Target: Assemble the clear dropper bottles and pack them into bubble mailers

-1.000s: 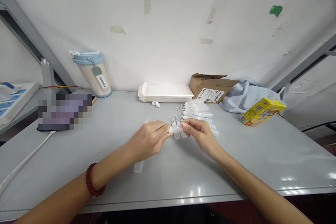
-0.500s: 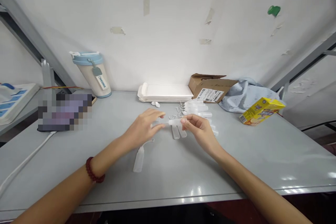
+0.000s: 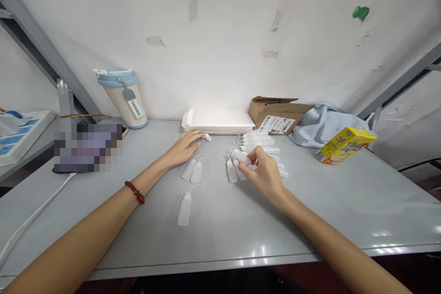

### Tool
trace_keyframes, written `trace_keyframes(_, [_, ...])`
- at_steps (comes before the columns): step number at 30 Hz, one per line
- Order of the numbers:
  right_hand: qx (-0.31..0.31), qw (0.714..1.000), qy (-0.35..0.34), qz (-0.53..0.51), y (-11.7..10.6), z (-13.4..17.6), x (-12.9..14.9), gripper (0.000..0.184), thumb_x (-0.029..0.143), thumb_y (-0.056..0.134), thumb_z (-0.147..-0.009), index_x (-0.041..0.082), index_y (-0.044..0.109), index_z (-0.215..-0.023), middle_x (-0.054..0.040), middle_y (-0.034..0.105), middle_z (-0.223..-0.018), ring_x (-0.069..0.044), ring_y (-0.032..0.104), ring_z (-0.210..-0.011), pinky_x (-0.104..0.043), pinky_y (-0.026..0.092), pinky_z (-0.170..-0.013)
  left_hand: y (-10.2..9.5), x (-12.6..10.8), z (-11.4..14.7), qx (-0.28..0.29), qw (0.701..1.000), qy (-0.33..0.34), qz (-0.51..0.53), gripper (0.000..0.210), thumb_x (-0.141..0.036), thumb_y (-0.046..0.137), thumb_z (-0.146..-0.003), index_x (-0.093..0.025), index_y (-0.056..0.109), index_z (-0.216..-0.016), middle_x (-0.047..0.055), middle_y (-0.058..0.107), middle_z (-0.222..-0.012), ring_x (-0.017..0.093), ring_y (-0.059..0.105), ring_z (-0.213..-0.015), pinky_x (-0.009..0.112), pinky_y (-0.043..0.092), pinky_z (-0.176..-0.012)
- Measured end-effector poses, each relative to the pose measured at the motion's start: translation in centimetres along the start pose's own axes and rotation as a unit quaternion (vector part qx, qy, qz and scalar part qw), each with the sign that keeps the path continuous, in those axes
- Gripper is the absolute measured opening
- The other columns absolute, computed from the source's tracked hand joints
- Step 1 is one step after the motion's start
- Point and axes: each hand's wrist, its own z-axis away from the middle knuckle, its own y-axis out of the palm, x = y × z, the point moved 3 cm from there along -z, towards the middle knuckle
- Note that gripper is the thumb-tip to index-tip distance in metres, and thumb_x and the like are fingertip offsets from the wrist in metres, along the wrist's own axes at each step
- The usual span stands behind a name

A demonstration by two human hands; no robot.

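Note:
My left hand (image 3: pixel 184 148) lies over the table with its fingers stretched out and the thumb apart. Its fingertips are at a small white cap (image 3: pixel 207 137) near the back. Between the thumb and fingers of my right hand (image 3: pixel 263 167) is a small translucent squeeze bottle (image 3: pixel 240 155), held tilted. Under and beside it lie similar bottles (image 3: pixel 232 172), each with a thin bent tube. A group of several more bottles (image 3: pixel 262 140) lies behind my right hand, partly hidden. Left of centre are two bottles (image 3: pixel 196 172) side by side and a single bottle (image 3: pixel 184 209) nearer me.
White flat packs (image 3: pixel 217 121), an opened cardboard box (image 3: pixel 279 117) and a pale blue cloth (image 3: pixel 324 124) line the wall. A yellow carton (image 3: pixel 344 146) stands at right. A tumbler (image 3: pixel 126 101), a phone (image 3: pixel 86 147) and its white cable (image 3: pixel 34 211) are at left.
My left hand has moved away from the held bottle, left and back to the white caps. My right hand still holds the bottle, now tilted. Two bottles at left have come into view.

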Motion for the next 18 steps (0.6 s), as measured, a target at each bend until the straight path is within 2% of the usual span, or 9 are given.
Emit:
trace_keyframes(6, [0.038,0.991,-0.022,0.128,0.18,-0.33,0.12,0.014,0.033,0.047,-0.077,0.021,0.04,-0.074,-0.0004,0.053,-0.064,-0.014,0.046,-0.054,-0.023,0.025,-0.049,0.14,-0.38,0.21,0.039,0.998,-0.036,-0.018,0.04,-0.033,0.036,-0.088,-0.027,0.049,-0.126,0.001,0.042,-0.139,0.023,0.03,-0.129,0.044,0.023,-0.107])
trace_keyframes(12, [0.088,0.971,-0.031,0.219,0.11,-0.35,0.34,0.014,0.032,0.044,-0.08,0.02,0.045,-0.073,-0.0006,0.052,-0.055,-0.015,0.045,-0.048,-0.024,0.019,-0.047,0.21,-0.37,0.14,0.007,0.999,-0.015,-0.045,0.039,-0.029,0.033,-0.089,-0.018,0.055,-0.119,0.007,0.048,-0.131,0.023,0.038,-0.122,0.043,0.028,-0.104])
trace_keyframes(14, [0.101,0.966,-0.031,0.237,0.05,-0.42,0.28,0.016,0.033,0.042,-0.082,0.02,0.047,-0.074,-0.0007,0.051,-0.052,-0.015,0.045,-0.045,-0.025,0.017,-0.047,0.23,-0.23,0.13,-0.001,0.999,-0.006,-0.049,0.038,-0.028,0.033,-0.089,-0.019,0.054,-0.119,0.007,0.049,-0.13,0.022,0.039,-0.121,0.043,0.029,-0.103])
trace_keyframes(18, [0.082,0.963,-0.042,0.254,-0.02,-0.42,0.17,0.019,0.034,0.041,-0.084,0.018,0.05,-0.077,-0.0022,0.052,-0.052,-0.017,0.047,-0.047,-0.026,0.017,-0.046,0.28,-0.23,0.2,-0.004,0.999,0.004,-0.05,0.037,-0.025,0.036,-0.087,-0.022,0.055,-0.118,0.004,0.052,-0.129,0.022,0.04,-0.12,0.042,0.031,-0.102])
